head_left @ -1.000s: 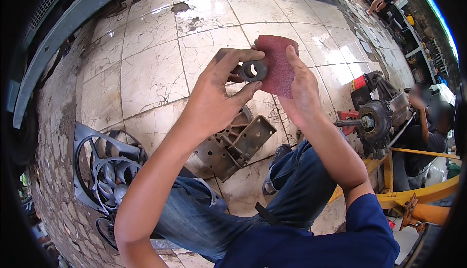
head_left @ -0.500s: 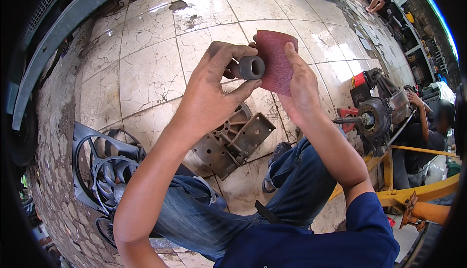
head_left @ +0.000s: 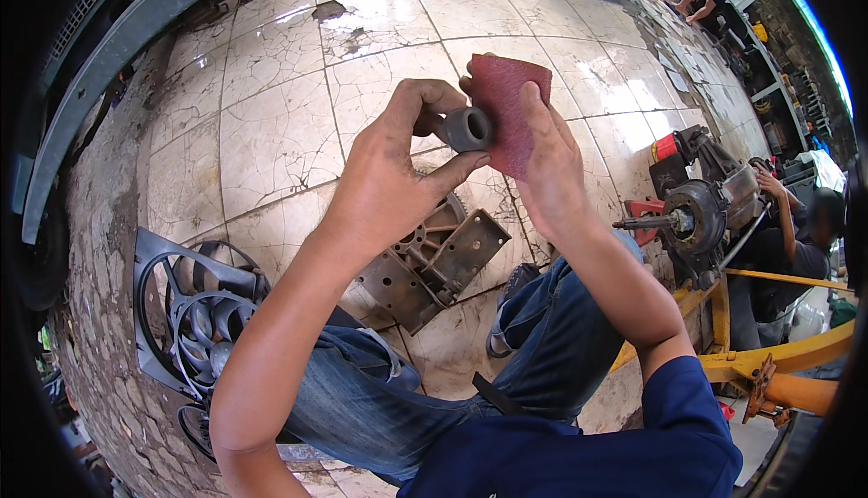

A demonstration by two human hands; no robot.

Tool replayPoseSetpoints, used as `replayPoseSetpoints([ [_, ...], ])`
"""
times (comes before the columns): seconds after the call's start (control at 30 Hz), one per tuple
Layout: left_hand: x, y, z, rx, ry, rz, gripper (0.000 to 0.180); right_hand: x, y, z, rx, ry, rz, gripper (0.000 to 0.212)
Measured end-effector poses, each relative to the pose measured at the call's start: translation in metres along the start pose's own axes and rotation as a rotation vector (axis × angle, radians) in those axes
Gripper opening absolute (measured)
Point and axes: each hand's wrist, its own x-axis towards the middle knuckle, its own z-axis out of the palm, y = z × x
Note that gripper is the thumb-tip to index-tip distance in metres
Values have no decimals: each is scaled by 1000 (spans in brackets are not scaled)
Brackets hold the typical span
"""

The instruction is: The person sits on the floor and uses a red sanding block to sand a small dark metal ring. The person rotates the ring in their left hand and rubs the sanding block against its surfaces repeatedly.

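The right hand [head_left: 551, 164], pinching red sandpaper [head_left: 508, 105], shifts slightly toward nine o'clock, swinging the sheet's lower corner nearer the dark cylindrical bushing [head_left: 459, 131] (contact is unclear) at its eight o'clock, gripped by the left hand [head_left: 382, 159] between thumb and fingers.

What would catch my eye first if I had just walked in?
Probably the dark red sheet in the right hand, upper centre, beside the dark hollow cylinder in the left hand. Below them, a dirty metal bracket lies on the cracked tiles. A grey fan assembly sits at left, and a yellow frame at lower right.
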Motion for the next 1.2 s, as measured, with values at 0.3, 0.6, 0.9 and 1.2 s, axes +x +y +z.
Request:
replayPoseSetpoints([
  [0.3, -4, 0, 5, 305, -11, 166, 48, -8, 9, 6, -55, -124, 27, 60],
  [0.6, -5, -4, 11, 264, -78, 70, 48, -9, 11, -2, 73, -162, 252, 59],
  [0.9, -6, -20, 10, 170, -71, -46, 45, -9, 15, 5, 72, -112, 267, 57],
  [1.2, 6, -33, -2, 158, -8, -159, 40, -5, 20, 0, 84, -116, 368, 58],
])
